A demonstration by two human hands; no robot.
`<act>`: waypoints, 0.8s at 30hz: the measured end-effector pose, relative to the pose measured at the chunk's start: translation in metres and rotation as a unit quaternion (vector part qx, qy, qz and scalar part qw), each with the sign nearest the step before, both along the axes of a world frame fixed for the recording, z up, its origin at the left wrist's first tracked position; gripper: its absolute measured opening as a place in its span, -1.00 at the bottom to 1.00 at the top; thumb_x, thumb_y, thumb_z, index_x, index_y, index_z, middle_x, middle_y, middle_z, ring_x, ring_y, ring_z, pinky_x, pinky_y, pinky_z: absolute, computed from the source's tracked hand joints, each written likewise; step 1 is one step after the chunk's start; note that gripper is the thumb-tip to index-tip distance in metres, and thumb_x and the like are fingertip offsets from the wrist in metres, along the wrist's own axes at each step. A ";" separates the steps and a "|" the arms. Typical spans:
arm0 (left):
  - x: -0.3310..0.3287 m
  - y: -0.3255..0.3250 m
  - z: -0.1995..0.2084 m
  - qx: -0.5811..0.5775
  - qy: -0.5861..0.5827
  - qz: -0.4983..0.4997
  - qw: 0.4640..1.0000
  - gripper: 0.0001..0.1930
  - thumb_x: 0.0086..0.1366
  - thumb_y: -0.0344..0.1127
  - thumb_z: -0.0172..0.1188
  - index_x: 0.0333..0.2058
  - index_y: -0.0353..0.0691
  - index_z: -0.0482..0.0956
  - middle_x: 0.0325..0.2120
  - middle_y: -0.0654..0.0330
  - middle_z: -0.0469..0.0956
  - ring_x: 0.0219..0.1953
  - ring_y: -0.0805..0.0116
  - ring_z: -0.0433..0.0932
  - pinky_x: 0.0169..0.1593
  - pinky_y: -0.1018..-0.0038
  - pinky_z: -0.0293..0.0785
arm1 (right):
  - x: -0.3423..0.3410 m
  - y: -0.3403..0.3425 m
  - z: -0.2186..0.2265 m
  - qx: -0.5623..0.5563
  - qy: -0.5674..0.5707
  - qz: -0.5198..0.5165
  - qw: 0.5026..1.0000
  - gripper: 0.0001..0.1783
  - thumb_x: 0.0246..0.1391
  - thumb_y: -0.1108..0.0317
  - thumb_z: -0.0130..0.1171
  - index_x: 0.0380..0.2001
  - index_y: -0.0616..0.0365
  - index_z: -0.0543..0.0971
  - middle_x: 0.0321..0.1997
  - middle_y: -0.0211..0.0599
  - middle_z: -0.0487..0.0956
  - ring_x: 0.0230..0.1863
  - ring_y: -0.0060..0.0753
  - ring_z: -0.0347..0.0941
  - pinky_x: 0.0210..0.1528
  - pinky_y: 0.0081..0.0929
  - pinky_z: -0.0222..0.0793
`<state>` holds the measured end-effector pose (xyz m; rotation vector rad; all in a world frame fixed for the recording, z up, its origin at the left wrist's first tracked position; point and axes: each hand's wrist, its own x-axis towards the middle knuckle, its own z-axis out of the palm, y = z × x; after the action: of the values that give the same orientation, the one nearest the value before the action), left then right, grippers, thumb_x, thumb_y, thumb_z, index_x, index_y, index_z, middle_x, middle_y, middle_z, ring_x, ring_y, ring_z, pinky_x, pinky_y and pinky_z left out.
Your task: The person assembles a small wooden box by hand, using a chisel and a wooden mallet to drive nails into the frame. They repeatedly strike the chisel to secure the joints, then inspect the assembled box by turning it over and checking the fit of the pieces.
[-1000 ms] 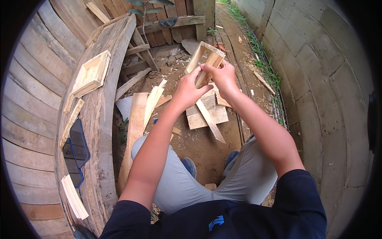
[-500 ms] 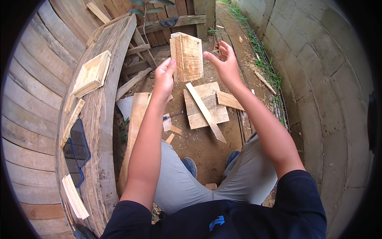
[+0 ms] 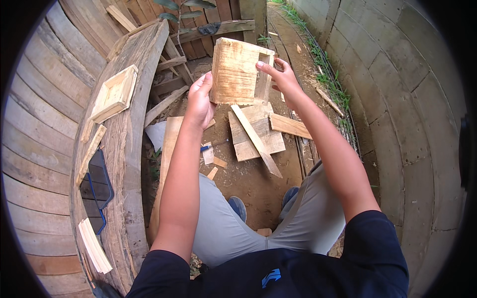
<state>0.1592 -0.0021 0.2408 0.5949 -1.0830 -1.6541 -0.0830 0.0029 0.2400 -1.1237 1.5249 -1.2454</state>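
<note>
Raised in front of me is a wooden box (image 3: 236, 72) of pale, rough-grained boards, with a gap along its right side. My left hand (image 3: 200, 99) grips its left edge, thumb near the front face and fingers behind. At the right side, my right hand (image 3: 280, 78) has its thumb on the board's edge by the gap and its fingers round the far side. Below the box, a narrow wooden strip (image 3: 256, 140) lies across flat boards (image 3: 240, 149) on the ground, beside a short plank (image 3: 290, 126).
Along my left runs a thick wooden bench (image 3: 130, 164) bearing a shallow wooden tray (image 3: 115, 94), dark safety glasses (image 3: 101, 179) and thin wood strips (image 3: 94, 247). A blue-handled tool (image 3: 206, 147) lies among offcuts on the dirt. A block wall (image 3: 397, 109) stands at right.
The box has turned so its broad face and the gap at its right now show. My right hand has closed in from beside the box and now holds its right edge.
</note>
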 end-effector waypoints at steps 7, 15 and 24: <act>-0.007 -0.001 -0.001 0.043 -0.072 -0.012 0.996 -0.56 0.58 -0.12 -0.11 0.19 -0.36 0.42 0.05 0.11 0.58 0.07 0.38 0.57 0.17 0.42 0.49 | 0.001 0.005 -0.002 -0.024 -0.072 0.075 0.994 -0.07 -0.15 -0.06 0.56 0.14 0.26 0.35 -0.07 -0.18 0.57 -0.22 -0.49 0.52 -0.20 -0.45 0.52; -0.011 0.004 -0.002 0.057 -0.208 -0.014 0.976 -0.46 0.45 0.03 0.13 0.14 -0.35 0.48 0.01 0.08 0.60 0.02 0.40 0.60 0.12 0.43 0.50 | 0.010 0.008 0.000 0.017 -0.018 0.056 0.998 -0.21 -0.15 -0.02 0.57 0.02 0.21 0.42 -0.21 -0.32 0.58 -0.34 -0.59 0.46 -0.34 -0.54 0.41; -0.011 0.006 -0.001 -0.020 -0.202 0.044 0.978 -0.49 0.32 -0.13 0.34 0.07 -0.43 0.55 -0.08 0.06 0.65 -0.06 0.42 0.61 0.03 0.49 0.49 | 0.001 0.002 -0.007 -0.096 0.028 0.069 0.993 -0.21 -0.14 -0.10 0.57 -0.06 0.19 0.39 -0.24 -0.34 0.46 -0.28 -0.49 0.49 -0.25 -0.47 0.50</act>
<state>0.1482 0.0042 0.2399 0.9673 -1.3543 -1.4637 -0.0819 0.0045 0.2330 -1.3758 1.3631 -1.2955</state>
